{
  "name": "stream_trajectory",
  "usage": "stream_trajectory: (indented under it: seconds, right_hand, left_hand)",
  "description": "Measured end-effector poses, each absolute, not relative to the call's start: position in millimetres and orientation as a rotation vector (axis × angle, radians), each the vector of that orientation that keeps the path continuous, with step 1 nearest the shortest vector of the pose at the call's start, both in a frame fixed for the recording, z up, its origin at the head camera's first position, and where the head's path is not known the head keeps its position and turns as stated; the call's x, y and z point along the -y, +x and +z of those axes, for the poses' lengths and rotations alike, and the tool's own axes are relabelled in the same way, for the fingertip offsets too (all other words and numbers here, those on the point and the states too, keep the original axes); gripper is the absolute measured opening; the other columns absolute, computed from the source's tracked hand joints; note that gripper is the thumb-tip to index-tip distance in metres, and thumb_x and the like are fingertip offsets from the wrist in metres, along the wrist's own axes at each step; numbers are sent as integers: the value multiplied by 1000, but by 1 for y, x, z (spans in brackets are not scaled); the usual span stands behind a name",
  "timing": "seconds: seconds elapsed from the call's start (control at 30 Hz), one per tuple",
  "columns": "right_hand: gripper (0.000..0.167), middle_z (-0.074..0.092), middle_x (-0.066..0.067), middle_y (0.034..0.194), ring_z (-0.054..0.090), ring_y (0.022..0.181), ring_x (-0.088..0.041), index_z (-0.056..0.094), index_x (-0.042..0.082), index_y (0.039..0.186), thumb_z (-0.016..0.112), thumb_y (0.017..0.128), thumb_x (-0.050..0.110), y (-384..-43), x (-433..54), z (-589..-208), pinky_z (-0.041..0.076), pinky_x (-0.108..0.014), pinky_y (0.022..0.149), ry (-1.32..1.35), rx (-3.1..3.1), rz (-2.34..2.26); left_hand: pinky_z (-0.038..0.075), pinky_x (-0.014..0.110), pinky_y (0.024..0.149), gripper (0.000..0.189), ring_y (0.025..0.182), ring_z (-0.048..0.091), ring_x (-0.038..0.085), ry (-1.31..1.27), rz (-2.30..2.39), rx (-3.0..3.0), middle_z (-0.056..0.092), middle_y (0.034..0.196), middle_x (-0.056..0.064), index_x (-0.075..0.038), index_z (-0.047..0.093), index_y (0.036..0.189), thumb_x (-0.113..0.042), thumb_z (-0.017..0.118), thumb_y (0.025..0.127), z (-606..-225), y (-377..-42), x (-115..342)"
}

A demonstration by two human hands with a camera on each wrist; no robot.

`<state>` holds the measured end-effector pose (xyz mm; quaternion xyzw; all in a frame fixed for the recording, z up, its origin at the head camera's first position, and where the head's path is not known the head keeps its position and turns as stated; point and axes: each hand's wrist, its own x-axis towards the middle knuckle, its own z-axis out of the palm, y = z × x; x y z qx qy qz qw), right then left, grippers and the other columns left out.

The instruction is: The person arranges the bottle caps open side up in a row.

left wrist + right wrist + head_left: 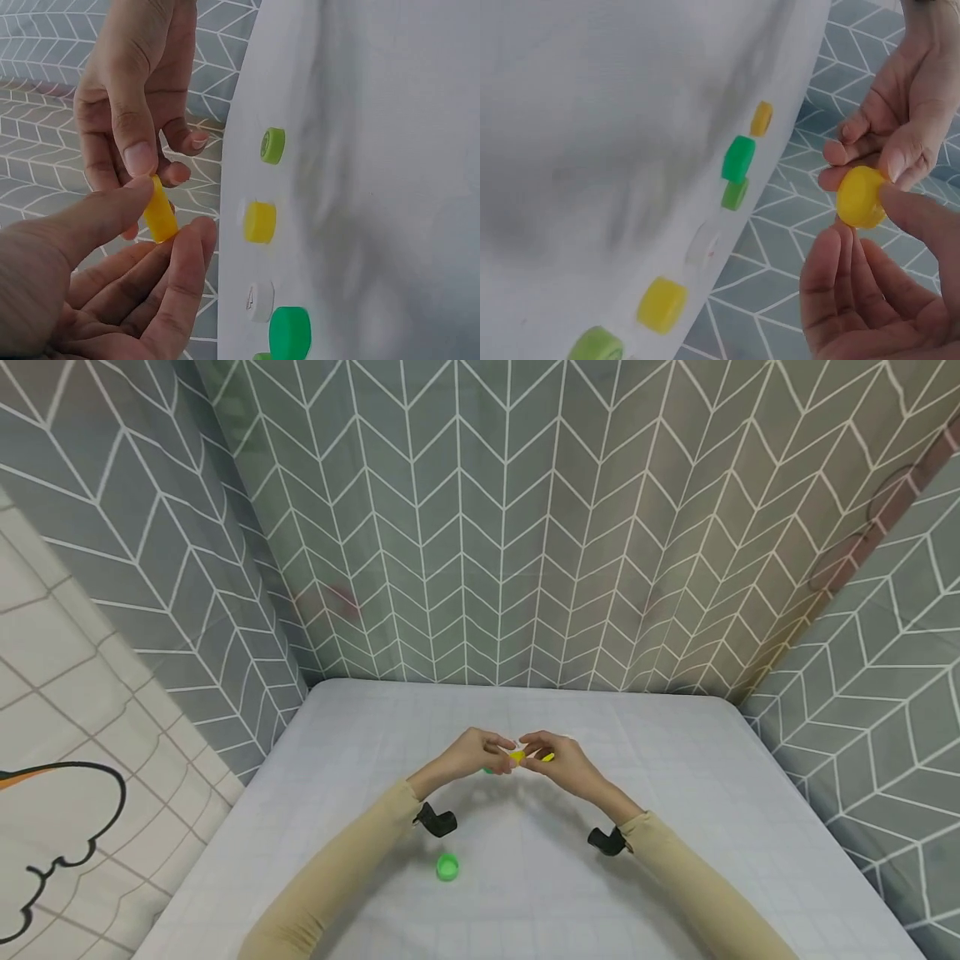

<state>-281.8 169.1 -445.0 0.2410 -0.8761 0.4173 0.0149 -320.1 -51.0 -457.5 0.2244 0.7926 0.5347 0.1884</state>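
Note:
A yellow bottle cap (517, 757) is held in the air over the table, between both hands. My left hand (474, 753) pinches it with thumb and fingertips; in the left wrist view the cap (160, 213) shows edge-on. My right hand (564, 766) also pinches it, its thumb on the cap's edge in the right wrist view, where the round face of the cap (861, 196) shows. Some right fingertips are hidden behind the cap and the left hand. Under the hands, a row of caps lies on the table, among them a yellow cap (661, 304) and a green cap (739, 159).
The row also holds a white cap (260, 301), a light green cap (273, 145) and an orange-yellow cap (761, 118). Another green cap (447, 867) lies nearer me, beside the left forearm. The white-covered table (525, 893) ends at patterned curtains (480, 527).

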Motion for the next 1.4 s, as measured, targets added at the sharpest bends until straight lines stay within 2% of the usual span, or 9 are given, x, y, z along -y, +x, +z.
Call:
stream_trajectory:
  seconds: [0.13,0.37,0.5,0.7,0.83,1.1,1.23,1.4]
  right_hand:
    - [35,70,-8,107,65,91,-20,64,7,121,71,88,17,-280,-166,-442,53,-23,71,806,2734,1296]
    - [27,71,-5,106,61,86,-14,70,8,112,71,87,17,-271,-158,-439,51,-23,69,842,2772,1240]
    - [23,71,0,100,60,83,-11,72,10,109,72,87,18,-264,-154,-435,51,-23,69,858,2777,1204]
    - [19,71,3,98,62,85,-17,72,12,103,74,85,18,-252,-148,-428,53,-30,72,990,2786,1107]
    - [20,71,2,97,63,85,-21,71,10,102,76,83,16,-242,-145,-426,51,-28,73,1083,2815,1018]
    - [19,71,1,92,65,86,-21,71,11,99,76,82,16,-227,-137,-427,52,-25,75,1202,2935,882]
    - [16,70,4,87,64,80,-16,71,13,95,77,81,16,-223,-133,-430,49,-19,70,1227,2972,842]
    - [15,66,7,77,57,68,-2,70,13,90,78,78,15,-218,-128,-437,47,-16,63,1301,3008,771]
  left_hand:
    - [56,43,82,39,89,71,34,670,1462,-2291,74,94,6,-8,68,117,-27,77,83,-453,-314,54]
    - [56,31,77,32,87,70,13,738,1371,-2429,73,94,4,-11,68,107,-26,79,81,-450,-300,58]
    - [56,27,74,29,84,70,12,803,1303,-2494,73,92,4,-10,67,104,-23,78,81,-443,-290,61]
    - [54,24,69,25,78,65,11,852,1140,-2560,70,85,-1,-11,66,95,-18,81,78,-429,-273,65]
    - [51,23,64,23,75,59,10,858,1019,-2576,66,79,-6,-14,64,88,-19,83,76,-426,-261,65]
    - [44,20,59,26,64,51,7,886,846,-2523,58,73,-5,-13,60,82,-16,84,73,-427,-245,66]
    - [43,18,58,26,63,49,5,919,800,-2492,56,71,-5,-11,60,81,-13,84,73,-429,-240,67]
    - [42,16,59,24,63,47,3,971,724,-2455,55,70,-7,-10,61,80,-12,83,73,-435,-232,67]
